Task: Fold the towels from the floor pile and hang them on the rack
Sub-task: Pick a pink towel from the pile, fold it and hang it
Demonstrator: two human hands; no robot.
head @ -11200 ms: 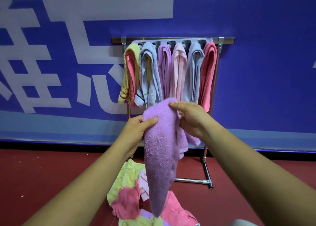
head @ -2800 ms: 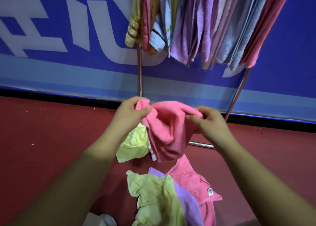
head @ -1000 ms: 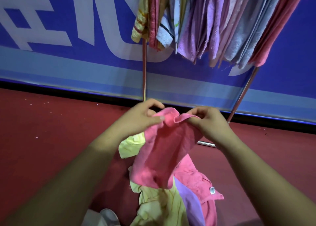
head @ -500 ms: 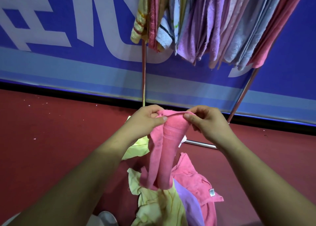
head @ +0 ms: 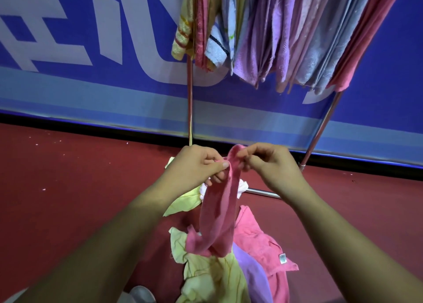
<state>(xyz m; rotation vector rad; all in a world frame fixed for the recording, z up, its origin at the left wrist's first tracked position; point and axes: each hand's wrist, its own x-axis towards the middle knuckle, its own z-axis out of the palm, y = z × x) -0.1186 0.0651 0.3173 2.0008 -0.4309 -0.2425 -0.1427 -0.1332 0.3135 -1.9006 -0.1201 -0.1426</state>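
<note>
A pink towel [head: 218, 213] hangs folded into a narrow strip in front of me. My left hand [head: 196, 167] pinches its top edge from the left, and my right hand [head: 267, 163] pinches the same edge from the right, fingers close together. Its lower end dangles over the floor pile [head: 219, 273] of yellow-green, purple and pink towels. Above stands the rack [head: 189, 105], a metal frame with several folded towels [head: 286, 34] hanging side by side in yellow, pink, white, purple and grey-blue.
The rack's right leg [head: 320, 128] slants down to a base bar [head: 263, 192] on the red floor [head: 68, 188]. A blue banner wall [head: 91, 50] with white lettering stands right behind the rack. A pale shoe tip [head: 139, 294] shows at the bottom edge.
Over the last second my hands drew together, and the pink towel went from spread open to folded lengthwise into a narrow hanging strip.
</note>
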